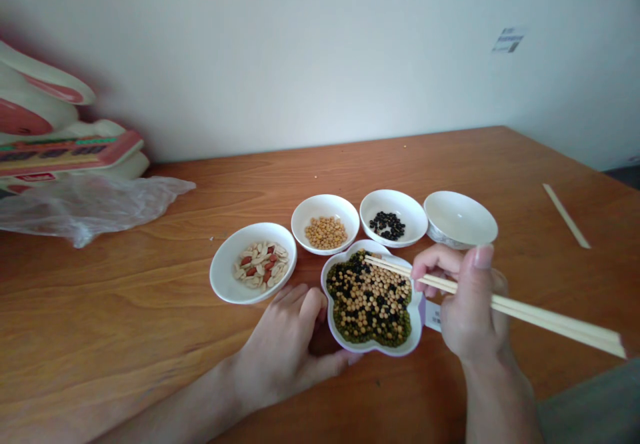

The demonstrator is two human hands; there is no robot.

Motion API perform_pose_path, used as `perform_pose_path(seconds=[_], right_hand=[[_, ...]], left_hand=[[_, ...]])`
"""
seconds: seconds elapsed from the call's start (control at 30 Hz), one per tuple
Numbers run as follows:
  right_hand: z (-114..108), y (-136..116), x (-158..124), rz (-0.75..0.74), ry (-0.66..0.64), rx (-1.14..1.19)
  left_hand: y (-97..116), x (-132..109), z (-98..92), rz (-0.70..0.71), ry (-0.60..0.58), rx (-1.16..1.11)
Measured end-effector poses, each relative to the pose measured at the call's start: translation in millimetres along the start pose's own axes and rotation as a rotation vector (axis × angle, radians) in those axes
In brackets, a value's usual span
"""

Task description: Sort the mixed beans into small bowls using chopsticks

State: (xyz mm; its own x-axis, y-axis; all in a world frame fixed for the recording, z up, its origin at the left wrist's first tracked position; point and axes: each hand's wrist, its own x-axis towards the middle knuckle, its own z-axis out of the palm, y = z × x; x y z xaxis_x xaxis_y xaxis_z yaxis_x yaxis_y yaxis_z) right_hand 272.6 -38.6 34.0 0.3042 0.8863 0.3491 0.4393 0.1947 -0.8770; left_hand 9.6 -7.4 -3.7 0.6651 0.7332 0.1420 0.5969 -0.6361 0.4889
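My right hand is closed around a pair of light wooden chopsticks. Their tips reach the dark beans near the top of a flower-shaped dish with a pale purple outside. Soybeans, black beans and small green beans lie mixed in this dish. Against its left and lower rim, my left hand grips it with curled fingers and thumb. Behind the dish stand a white bowl of soybeans and a white bowl of black beans. I cannot make out any bean between the chopstick tips.
A white bowl of peanuts stands left, and another white bowl back right. One light wooden stick lies far right. Clear plastic film and a rabbit-shaped figure are at the left, by the wall.
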Motion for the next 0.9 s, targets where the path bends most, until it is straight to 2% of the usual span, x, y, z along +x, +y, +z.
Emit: perform_pose_path(seconds=[0.23,0.9], right_hand=[[0.6,0.4,1.1,0.014,-0.079,-0.055],[4.3,-3.6,-0.3,0.044,-0.011,-0.046]], left_hand=[[1.9,1.2,-2.3,-0.012,0.003,-0.011],[1.5,1.6,-1.6,-0.011,-0.002,-0.005]])
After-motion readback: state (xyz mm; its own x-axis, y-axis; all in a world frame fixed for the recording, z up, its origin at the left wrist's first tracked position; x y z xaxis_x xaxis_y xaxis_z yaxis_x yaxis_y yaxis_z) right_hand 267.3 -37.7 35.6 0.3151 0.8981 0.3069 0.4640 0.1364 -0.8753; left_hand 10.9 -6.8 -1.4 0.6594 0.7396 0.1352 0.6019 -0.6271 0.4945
